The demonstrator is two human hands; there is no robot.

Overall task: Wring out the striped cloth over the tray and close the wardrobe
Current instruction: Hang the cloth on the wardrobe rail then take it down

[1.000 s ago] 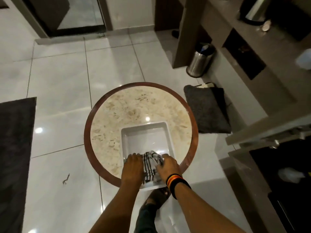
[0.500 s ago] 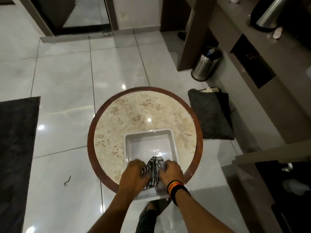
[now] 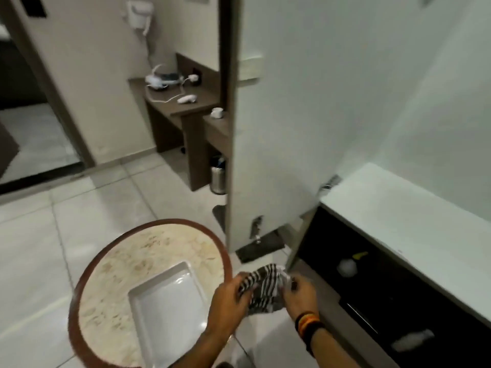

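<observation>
Striped cloth (image 3: 264,289), bunched, low and right of centre in the frame, off the right rim of the table, over the floor. Clamped at its left end by the left hand (image 3: 228,304), fingers curled shut on the fabric; pinched at its right end by the right hand (image 3: 301,293). White tray (image 3: 164,309) to lower left on the round marble table (image 3: 111,282). White wardrobe door (image 3: 279,128) standing open above.
</observation>
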